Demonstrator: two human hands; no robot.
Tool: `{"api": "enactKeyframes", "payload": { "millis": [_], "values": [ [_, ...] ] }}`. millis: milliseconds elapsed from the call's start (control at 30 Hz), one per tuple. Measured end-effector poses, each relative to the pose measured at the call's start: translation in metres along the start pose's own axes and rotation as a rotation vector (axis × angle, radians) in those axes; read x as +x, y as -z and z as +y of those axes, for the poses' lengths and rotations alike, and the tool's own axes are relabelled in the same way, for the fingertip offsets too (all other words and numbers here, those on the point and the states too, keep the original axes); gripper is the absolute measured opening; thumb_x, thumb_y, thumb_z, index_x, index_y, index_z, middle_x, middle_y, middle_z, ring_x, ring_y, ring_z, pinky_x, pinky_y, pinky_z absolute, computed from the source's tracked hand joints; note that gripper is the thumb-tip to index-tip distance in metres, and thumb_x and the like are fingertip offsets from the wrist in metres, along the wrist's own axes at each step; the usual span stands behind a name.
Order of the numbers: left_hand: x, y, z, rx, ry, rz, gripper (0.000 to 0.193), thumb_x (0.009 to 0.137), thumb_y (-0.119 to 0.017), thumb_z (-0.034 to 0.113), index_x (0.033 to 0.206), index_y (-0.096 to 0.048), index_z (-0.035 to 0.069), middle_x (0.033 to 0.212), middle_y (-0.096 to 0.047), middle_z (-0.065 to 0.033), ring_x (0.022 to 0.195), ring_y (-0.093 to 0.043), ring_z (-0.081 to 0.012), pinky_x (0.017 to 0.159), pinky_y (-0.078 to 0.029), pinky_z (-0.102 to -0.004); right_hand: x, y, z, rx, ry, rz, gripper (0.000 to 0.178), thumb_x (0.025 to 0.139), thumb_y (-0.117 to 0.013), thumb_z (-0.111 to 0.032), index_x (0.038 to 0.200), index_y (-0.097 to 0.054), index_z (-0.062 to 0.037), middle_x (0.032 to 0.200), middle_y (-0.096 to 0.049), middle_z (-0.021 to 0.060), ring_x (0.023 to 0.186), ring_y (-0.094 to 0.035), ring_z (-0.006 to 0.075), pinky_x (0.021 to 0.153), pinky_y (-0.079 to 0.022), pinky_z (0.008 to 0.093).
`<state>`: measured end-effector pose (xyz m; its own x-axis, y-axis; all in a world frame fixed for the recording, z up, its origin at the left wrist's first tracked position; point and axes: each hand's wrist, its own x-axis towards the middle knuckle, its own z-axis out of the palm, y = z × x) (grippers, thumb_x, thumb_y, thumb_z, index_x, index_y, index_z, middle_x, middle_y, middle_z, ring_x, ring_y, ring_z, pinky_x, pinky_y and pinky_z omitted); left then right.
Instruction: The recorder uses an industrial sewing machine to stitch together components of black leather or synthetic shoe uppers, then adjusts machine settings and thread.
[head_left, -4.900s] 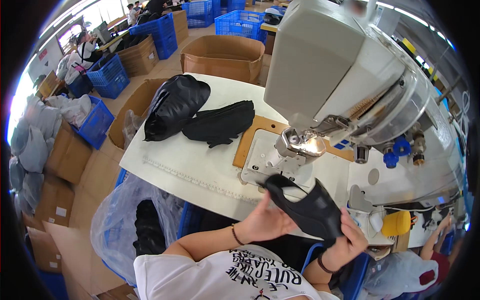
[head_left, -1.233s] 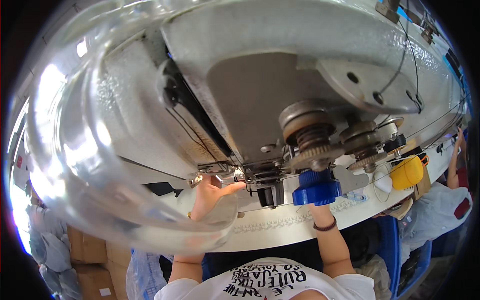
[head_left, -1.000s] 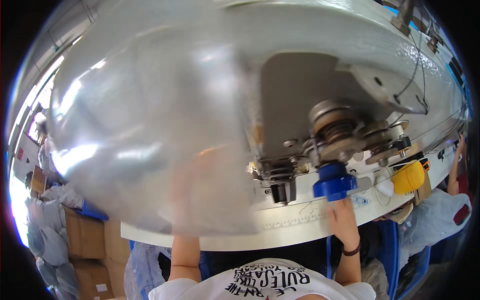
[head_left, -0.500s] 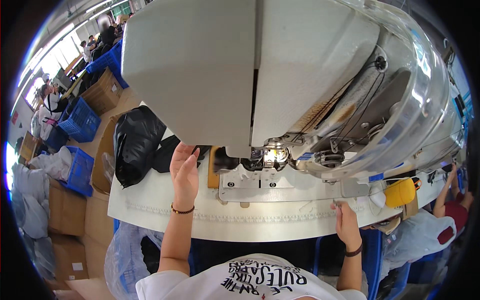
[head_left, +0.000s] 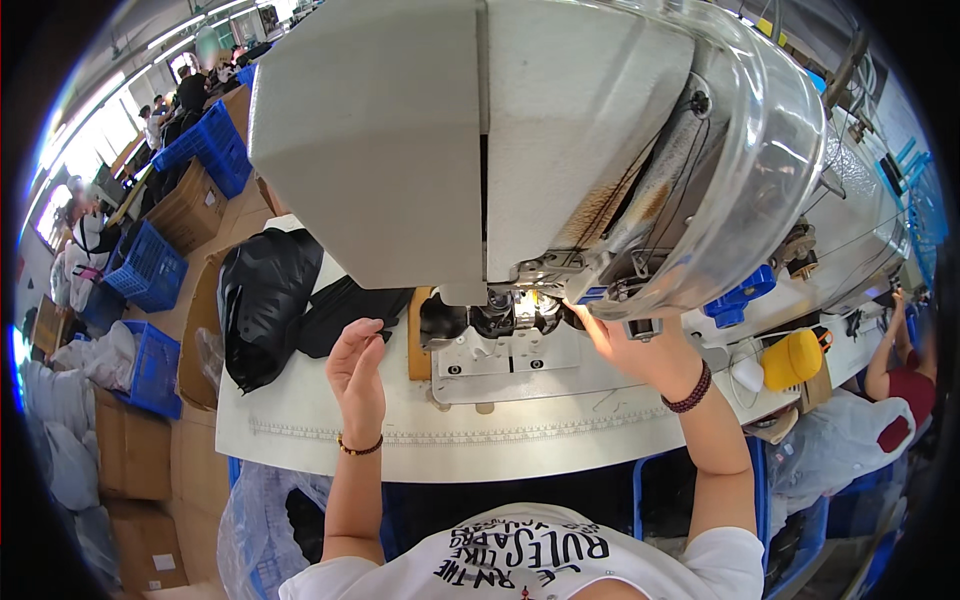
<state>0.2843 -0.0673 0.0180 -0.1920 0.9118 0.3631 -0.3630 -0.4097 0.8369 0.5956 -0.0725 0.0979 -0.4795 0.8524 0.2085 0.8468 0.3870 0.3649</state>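
Observation:
A large pale sewing machine head [head_left: 370, 150] fills the upper middle, its lit needle area [head_left: 522, 308] above a metal plate [head_left: 490, 356]. My right hand [head_left: 645, 350] reaches in from the right, fingertips close to the needle; its fingers look drawn together, partly hidden, and anything in them cannot be made out. Left of the plate, my left hand [head_left: 357, 375] hovers over the white table [head_left: 480, 450], fingers loosely bent and apart, with nothing visible in them. Just behind it lies a flat black piece [head_left: 345, 318] beside a black moulded shoe upper [head_left: 262, 300].
Black threads [head_left: 650, 190] run down the machine behind a clear guard [head_left: 790, 120]. A yellow container [head_left: 793, 360] stands at the right. Cardboard boxes [head_left: 130, 435] and blue crates [head_left: 150, 268] crowd the left floor. Another person's arm [head_left: 885, 345] shows far right.
My right hand has moved from the table's front edge up to the needle area. My left hand has drawn back from the black piece. The view has shifted slightly.

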Motion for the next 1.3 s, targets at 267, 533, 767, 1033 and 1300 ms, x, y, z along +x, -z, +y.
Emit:
{"api": "enactKeyframes", "payload": {
  "millis": [267, 533, 767, 1033, 1300],
  "values": [
    [-0.006, -0.006, -0.002, -0.006, -0.008, -0.042, 0.014, 0.081, -0.054, -0.003, 0.093, -0.061, -0.003, 0.101, -0.057, -0.0069, 0.096, -0.051, -0.0131, 0.085, -0.037, -0.0245, -0.002, -0.042, 0.017, 1.005, -0.019, 0.308, 0.031, 0.077, -0.064, -0.010, 0.106, -0.059, -0.0043, 0.090, -0.063, 0.0074, 0.079, -0.059, 0.0175, 0.069, -0.048, 0.0296],
    [-0.034, -0.055, 0.043, 0.470, -0.354, -0.448, 0.032, 0.061, -0.077, 0.015, 0.089, -0.065, 0.006, 0.103, -0.056, -0.0062, 0.099, -0.050, -0.0238, 0.084, -0.038, -0.0361, -0.028, 0.023, -0.062, 0.833, 0.281, 0.284, 0.031, 0.074, -0.068, -0.006, 0.104, -0.060, -0.0031, 0.098, -0.057, 0.0075, 0.070, -0.058, 0.0194, 0.059, -0.048, 0.0280],
    [-0.032, -0.063, 0.067, 0.906, -0.825, -0.578, 0.026, 0.056, -0.076, 0.013, 0.081, -0.070, 0.015, 0.087, -0.060, 0.0041, 0.092, -0.053, -0.0221, 0.073, -0.040, -0.0365, -0.036, 0.047, -0.071, 1.226, 0.419, 0.394, 0.029, 0.075, -0.067, -0.007, 0.104, -0.061, -0.0018, 0.102, -0.055, 0.0114, 0.076, -0.060, 0.0206, 0.059, -0.050, 0.0278],
    [-0.023, -0.064, 0.054, 0.742, -0.526, -0.264, 0.032, 0.062, -0.071, -0.006, 0.091, -0.065, 0.003, 0.090, -0.058, -0.0088, 0.085, -0.056, -0.0251, 0.075, -0.046, -0.0316, 0.005, 0.030, -0.093, 0.679, 0.430, 0.962, 0.030, 0.068, -0.066, -0.006, 0.097, -0.064, 0.0030, 0.082, -0.057, 0.0130, 0.066, -0.055, 0.0191, 0.052, -0.046, 0.0243],
    [-0.009, -0.039, 0.057, 0.636, -0.394, -0.175, 0.031, 0.070, -0.066, -0.009, 0.100, -0.060, -0.005, 0.098, -0.057, -0.0133, 0.090, -0.054, -0.0210, 0.080, -0.042, -0.0282, 0.031, 0.012, -0.105, 0.752, 0.187, 0.926, 0.039, 0.061, -0.066, -0.004, 0.100, -0.064, 0.0024, 0.090, -0.057, 0.0115, 0.067, -0.058, 0.0196, 0.051, -0.046, 0.0252]
  ]
}}
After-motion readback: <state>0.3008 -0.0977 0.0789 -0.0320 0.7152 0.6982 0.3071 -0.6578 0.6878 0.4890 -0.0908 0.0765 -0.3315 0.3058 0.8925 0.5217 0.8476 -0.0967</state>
